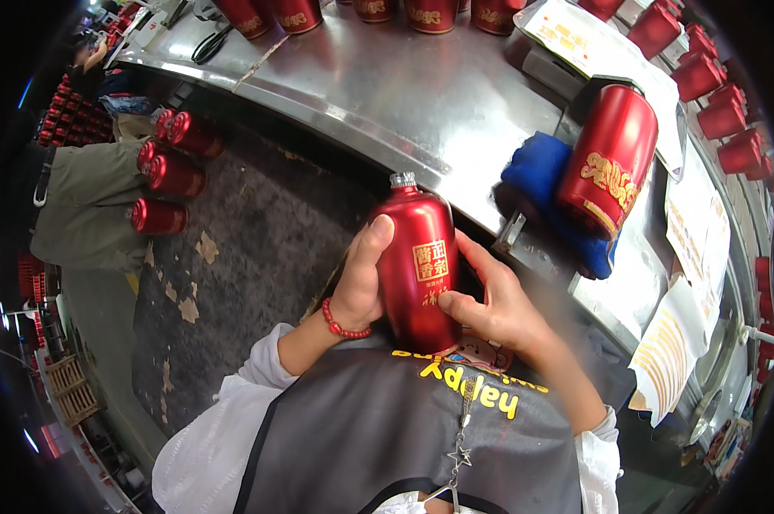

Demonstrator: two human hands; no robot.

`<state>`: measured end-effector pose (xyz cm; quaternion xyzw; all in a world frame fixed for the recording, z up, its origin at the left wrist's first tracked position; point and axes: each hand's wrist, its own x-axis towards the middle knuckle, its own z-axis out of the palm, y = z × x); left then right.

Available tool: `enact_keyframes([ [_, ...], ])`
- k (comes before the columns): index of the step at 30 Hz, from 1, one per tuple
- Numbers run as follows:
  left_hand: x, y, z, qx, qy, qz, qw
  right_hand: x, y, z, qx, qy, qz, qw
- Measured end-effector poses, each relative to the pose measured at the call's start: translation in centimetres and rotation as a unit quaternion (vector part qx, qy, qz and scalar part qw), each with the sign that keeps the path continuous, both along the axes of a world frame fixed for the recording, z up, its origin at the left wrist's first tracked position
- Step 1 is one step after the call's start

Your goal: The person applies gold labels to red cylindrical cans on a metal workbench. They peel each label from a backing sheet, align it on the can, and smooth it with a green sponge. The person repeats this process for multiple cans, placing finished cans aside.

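Upright in front of my apron (344,411) is a glossy red bottle (411,227) with a silver threaded neck and a gold printed label. My left hand (361,278) grips its left side, thumb near the shoulder; a red bead bracelet circles that wrist. Around the lower right side wraps my right hand (494,300), its thumb pressed on the front by the gold print. The fingers behind the bottle are hidden. To the right, another red bottle (609,158) with a gold emblem lies tilted on a blue cloth (537,171).
A metal worktable (361,77) curves across the far side, with red bottles (430,13) along its back. Sheets of gold decals (669,347) hang over its right edge. At left, several red bottles (177,176) stand beside a person in olive trousers (87,206). Black scissors handles (209,44) lie far left.
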<state>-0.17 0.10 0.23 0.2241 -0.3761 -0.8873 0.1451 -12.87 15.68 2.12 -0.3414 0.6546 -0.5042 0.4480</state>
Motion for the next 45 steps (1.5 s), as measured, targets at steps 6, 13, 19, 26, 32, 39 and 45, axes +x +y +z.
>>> enact_keyframes([
  [6,0.1,0.0,-0.7,0.007,-0.002,0.003,1.0,0.1,0.2,-0.6,-0.003,0.014,0.0,1.0],
  [13,-0.4,0.1,0.3,0.072,0.01,-0.013,0.997,0.1,1.1,1.0,-0.16,0.349,-0.09,0.919],
  [19,-0.3,-0.4,-1.6,0.036,0.028,-0.066,0.997,-1.6,-1.6,4.5,-0.238,0.381,0.136,0.883],
  [26,-0.3,-1.1,-1.1,0.091,0.069,-0.08,0.99,-3.1,-2.7,5.5,-0.239,0.594,0.14,0.756],
  [32,-1.3,-2.5,-2.3,0.088,0.087,-0.076,0.989,-1.3,1.2,4.3,-0.208,0.315,0.1,0.921],
  [39,-1.0,-2.4,-1.9,0.119,0.087,-0.096,0.984,-1.7,1.1,4.6,-0.228,0.451,-0.01,0.863],
  [45,-0.9,-2.1,-0.1,0.13,0.132,-0.121,0.975,-2.1,-1.3,6.2,-0.286,0.564,0.074,0.771],
])
